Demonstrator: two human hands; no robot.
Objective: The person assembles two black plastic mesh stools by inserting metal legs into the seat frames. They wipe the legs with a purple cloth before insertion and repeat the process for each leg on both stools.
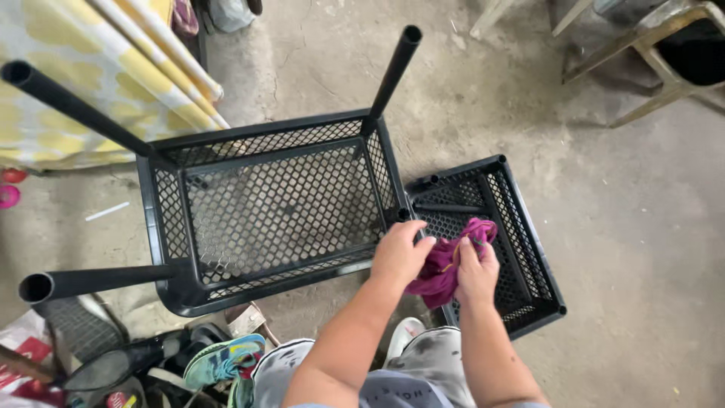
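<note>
A black mesh plastic basket [268, 200] stands on the concrete floor with three black tubes plugged into its corners, pointing up and outward. A second, smaller black mesh basket [521, 227] lies to its right. My left hand [400, 253] rests at the near right corner of the big basket, where a short tube end shows, and touches a magenta cloth [453, 261]. My right hand [477, 268] grips the same cloth over the smaller basket's near left edge.
A yellow-and-white patterned fabric [68, 98] with light poles lies at the upper left. Shoes and a teal sneaker [223, 361] sit at the lower left. Metal chair legs [657, 53] stand at the upper right. My knees are at the bottom.
</note>
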